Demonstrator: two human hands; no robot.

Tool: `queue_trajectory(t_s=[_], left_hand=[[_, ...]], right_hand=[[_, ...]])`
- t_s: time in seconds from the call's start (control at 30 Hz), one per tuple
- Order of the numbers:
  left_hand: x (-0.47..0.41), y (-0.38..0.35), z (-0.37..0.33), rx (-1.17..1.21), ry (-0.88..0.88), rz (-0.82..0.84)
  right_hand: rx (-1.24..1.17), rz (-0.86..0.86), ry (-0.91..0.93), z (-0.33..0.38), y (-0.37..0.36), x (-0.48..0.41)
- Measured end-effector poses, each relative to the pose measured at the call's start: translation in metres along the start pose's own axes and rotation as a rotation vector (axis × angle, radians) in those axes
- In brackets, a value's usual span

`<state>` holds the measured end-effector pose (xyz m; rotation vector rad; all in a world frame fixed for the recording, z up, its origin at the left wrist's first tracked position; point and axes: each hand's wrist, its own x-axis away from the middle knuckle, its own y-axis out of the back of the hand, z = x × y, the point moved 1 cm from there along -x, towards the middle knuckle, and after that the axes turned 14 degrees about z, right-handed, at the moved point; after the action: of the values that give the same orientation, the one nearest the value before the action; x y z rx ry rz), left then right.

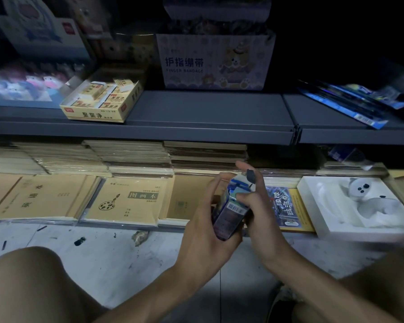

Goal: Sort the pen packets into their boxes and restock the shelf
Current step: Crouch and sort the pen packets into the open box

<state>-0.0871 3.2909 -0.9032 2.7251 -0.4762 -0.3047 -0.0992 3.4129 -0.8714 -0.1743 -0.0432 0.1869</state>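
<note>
Legible text, head view:
- Pale box (216, 62) on upper shelf: "护指绷带", below it "FINGER BANDAGE".
- Yellow eraser box (96, 114), front face: "聚屑净".
- Tan notebook (128, 201), lower shelf: "图画本", beside a palette drawing.
- Left notebook (41, 198): "英语本", printed sideways.
- Blue booklet (283, 207): large characters, not readable.
- Held box (230, 216): barcode, fine print illegible.

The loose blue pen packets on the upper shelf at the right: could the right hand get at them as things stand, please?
Probably not right away: the right hand and left hand are both holding the pen box. Otherwise the path up to the blue pen packets looks unobstructed.
</note>
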Motion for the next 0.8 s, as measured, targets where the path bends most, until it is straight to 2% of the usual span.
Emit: queue_trajectory(t_s=[0.13,0.3,0.47,0.67,0.8], left_hand=[[0.001,0.003,0.005,-0.136,-0.084,-0.015],[0.002,0.003,-0.003,-0.047,-0.119,0.054],[-0.001,0.004,-0.009,-0.039,-0.099,0.080],[-0.002,0.004,-0.015,0.005,-0.125,0.031],[-0.005,0.007,-0.015,-0.103,-0.133,0.003]], right_hand=[[0.014,0.041,-0.014,0.002,0.001,0.001],[0.099,0.116,-0.017,0.002,-0.002,0.006],[0.151,0.077,0.029,0.005,-0.002,0.006],[0.138,0.057,0.042,0.003,-0.007,0.010],[0.128,0.000,0.132,0.003,-0.016,0.015]])
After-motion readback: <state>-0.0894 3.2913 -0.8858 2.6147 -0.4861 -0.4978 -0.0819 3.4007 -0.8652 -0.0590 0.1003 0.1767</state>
